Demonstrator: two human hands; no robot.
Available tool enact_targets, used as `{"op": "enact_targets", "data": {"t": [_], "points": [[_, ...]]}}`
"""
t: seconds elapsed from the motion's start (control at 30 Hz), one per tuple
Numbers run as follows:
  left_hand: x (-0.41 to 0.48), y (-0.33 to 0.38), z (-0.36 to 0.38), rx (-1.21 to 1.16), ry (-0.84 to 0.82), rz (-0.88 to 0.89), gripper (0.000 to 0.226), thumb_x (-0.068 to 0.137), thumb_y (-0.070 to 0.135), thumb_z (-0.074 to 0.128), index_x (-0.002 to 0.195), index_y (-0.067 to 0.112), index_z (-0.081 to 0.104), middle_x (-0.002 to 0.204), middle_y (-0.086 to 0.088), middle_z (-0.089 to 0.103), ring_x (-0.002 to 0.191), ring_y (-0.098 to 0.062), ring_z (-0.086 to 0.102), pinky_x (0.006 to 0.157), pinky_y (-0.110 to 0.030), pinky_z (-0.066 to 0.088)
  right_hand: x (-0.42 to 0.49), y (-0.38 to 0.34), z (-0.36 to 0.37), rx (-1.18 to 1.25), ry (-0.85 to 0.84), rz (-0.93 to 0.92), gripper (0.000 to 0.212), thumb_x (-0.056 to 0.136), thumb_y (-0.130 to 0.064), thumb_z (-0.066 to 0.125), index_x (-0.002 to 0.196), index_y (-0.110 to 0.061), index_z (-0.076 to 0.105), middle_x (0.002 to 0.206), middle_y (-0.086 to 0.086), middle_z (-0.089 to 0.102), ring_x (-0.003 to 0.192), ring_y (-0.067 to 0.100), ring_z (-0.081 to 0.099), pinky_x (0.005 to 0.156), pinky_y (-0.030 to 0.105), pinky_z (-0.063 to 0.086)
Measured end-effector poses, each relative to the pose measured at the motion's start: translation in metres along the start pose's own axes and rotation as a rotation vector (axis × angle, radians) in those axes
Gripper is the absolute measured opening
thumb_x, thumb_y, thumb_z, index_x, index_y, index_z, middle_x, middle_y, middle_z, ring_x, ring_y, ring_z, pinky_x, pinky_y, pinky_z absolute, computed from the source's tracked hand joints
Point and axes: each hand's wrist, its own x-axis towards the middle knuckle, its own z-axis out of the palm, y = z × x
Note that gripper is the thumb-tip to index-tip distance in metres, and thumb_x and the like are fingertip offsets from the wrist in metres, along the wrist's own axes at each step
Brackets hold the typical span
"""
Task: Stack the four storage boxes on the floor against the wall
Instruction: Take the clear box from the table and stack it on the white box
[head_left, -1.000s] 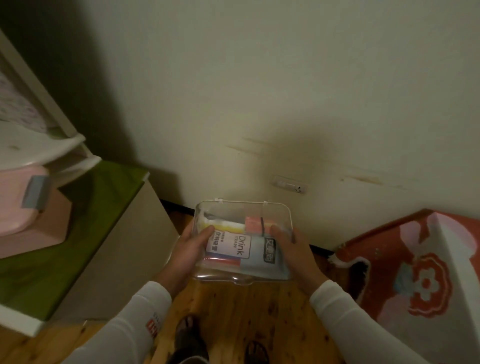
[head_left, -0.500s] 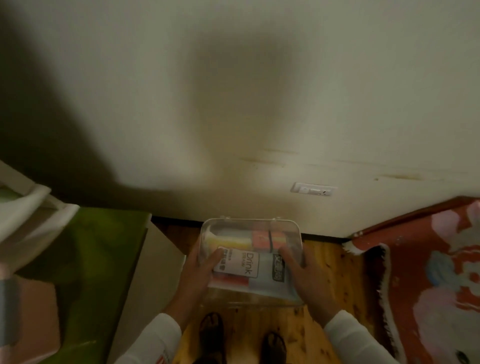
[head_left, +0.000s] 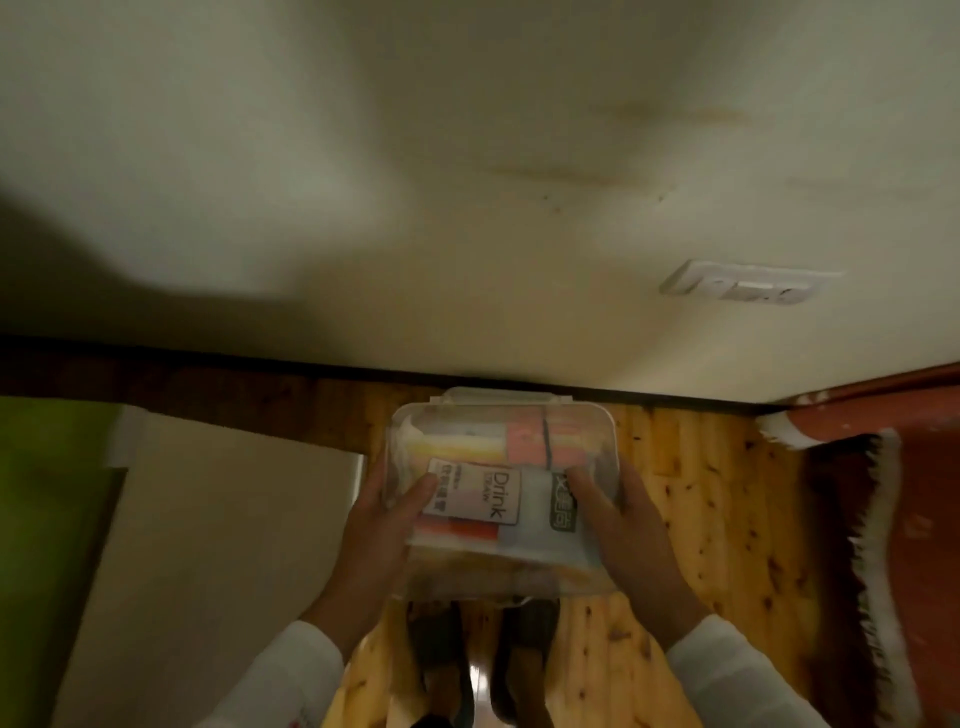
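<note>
A clear plastic storage box with a lid is held over the wooden floor, close to the wall. Inside it lie packets, one labelled "Drink", plus yellow, pink and orange items. My left hand grips its left side, thumb on the lid. My right hand grips its right side, thumb on top as well. Whether the box touches the floor I cannot tell. No other storage box is in view.
A white cabinet with a green top stands at the left, close to the box. A red patterned mat with a fringed edge lies at the right. A wall socket sits above. My feet are below the box.
The box has gone down and closer to the wall's foot, both hands still on it. The view has tilted downward, so the cabinet's upper shelves have left the frame.
</note>
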Motion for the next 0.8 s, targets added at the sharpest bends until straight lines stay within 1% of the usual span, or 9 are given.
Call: {"op": "enact_targets", "data": {"t": [0.07,0.17,0.27,0.4,0.47,0.57,0.67,0.73,0.8], "points": [[0.029,-0.018,0.001,-0.007,-0.015,-0.009,0.059,0.082,0.038,0.069,0.138,0.042,0.05,0.123,-0.001,0.071,0.111,-0.026,0.069,0.084,-0.05,0.059,0.026,0.02,0.0,0.005,0.012,0.005,0.039,0.086,-0.05,0.06,0.125,-0.044,0.054,0.107,-0.01,0.07,0.094,0.012,0.07,0.07,0.033,0.06],[0.078,-0.048,0.005,-0.029,-0.011,-0.014,0.061,0.081,0.033,0.07,0.138,0.039,0.051,0.12,0.0,0.072,0.106,-0.024,0.071,0.073,-0.04,0.061,0.068,0.059,0.002,0.009,-0.001,-0.013,0.037,0.09,-0.043,0.059,0.126,-0.039,0.055,0.109,-0.008,0.07,0.096,0.012,0.069,0.07,0.029,0.059],[0.117,-0.067,0.008,0.015,-0.023,0.008,0.058,0.084,0.035,0.068,0.139,0.04,0.05,0.121,0.004,0.071,0.108,-0.02,0.07,0.077,-0.04,0.06,0.099,0.086,0.003,0.02,0.032,-0.025,0.037,0.093,-0.037,0.059,0.13,-0.035,0.054,0.113,-0.008,0.069,0.101,0.011,0.067,0.075,0.03,0.058],[0.162,-0.094,0.008,0.047,-0.07,0.004,0.049,0.091,0.033,0.064,0.138,0.04,0.05,0.122,0.002,0.071,0.111,-0.021,0.069,0.083,-0.045,0.059,0.135,0.119,0.005,0.034,0.064,-0.026,0.036,0.094,-0.031,0.06,0.13,-0.032,0.055,0.111,-0.009,0.069,0.099,0.01,0.068,0.072,0.025,0.057],[0.179,-0.104,0.008,0.066,-0.064,0.003,0.048,0.093,0.03,0.064,0.137,0.041,0.051,0.123,0.003,0.07,0.112,-0.021,0.068,0.088,-0.048,0.056,0.148,0.133,0.007,0.034,0.061,-0.011,0.037,0.094,-0.029,0.06,0.131,-0.03,0.054,0.11,-0.007,0.069,0.099,0.011,0.068,0.073,0.028,0.058],[0.203,-0.111,0.009,0.071,-0.034,-0.006,0.047,0.093,0.025,0.064,0.137,0.037,0.052,0.122,0.001,0.071,0.111,-0.022,0.069,0.093,-0.053,0.054,0.165,0.148,0.009,0.052,0.067,0.012,0.038,0.094,-0.028,0.059,0.132,-0.027,0.053,0.111,-0.004,0.069,0.1,0.013,0.068,0.078,0.036,0.059],[0.219,-0.113,0.011,0.085,-0.02,-0.022,0.047,0.093,0.024,0.063,0.138,0.034,0.051,0.122,0.001,0.071,0.11,-0.021,0.069,0.093,-0.053,0.054,0.182,0.157,0.011,0.035,0.08,0.044,0.038,0.093,-0.031,0.06,0.131,-0.025,0.054,0.114,0.0,0.068,0.101,0.015,0.068,0.084,0.044,0.057],[0.227,-0.115,0.012,0.1,-0.01,-0.034,0.046,0.093,0.025,0.064,0.137,0.034,0.052,0.121,0.001,0.072,0.11,-0.021,0.069,0.094,-0.053,0.054,0.191,0.162,0.011,0.032,0.08,0.067,0.037,0.092,-0.034,0.061,0.128,-0.025,0.056,0.113,0.001,0.068,0.099,0.016,0.068,0.083,0.046,0.057],[0.234,-0.116,0.013,0.118,-0.015,-0.04,0.046,0.093,0.026,0.064,0.136,0.035,0.053,0.122,0.0,0.071,0.111,-0.022,0.068,0.095,-0.054,0.053,0.199,0.166,0.011,0.032,0.081,0.079,0.037,0.092,-0.035,0.061,0.127,-0.023,0.056,0.112,0.002,0.069,0.097,0.016,0.069,0.081,0.044,0.058]]}}
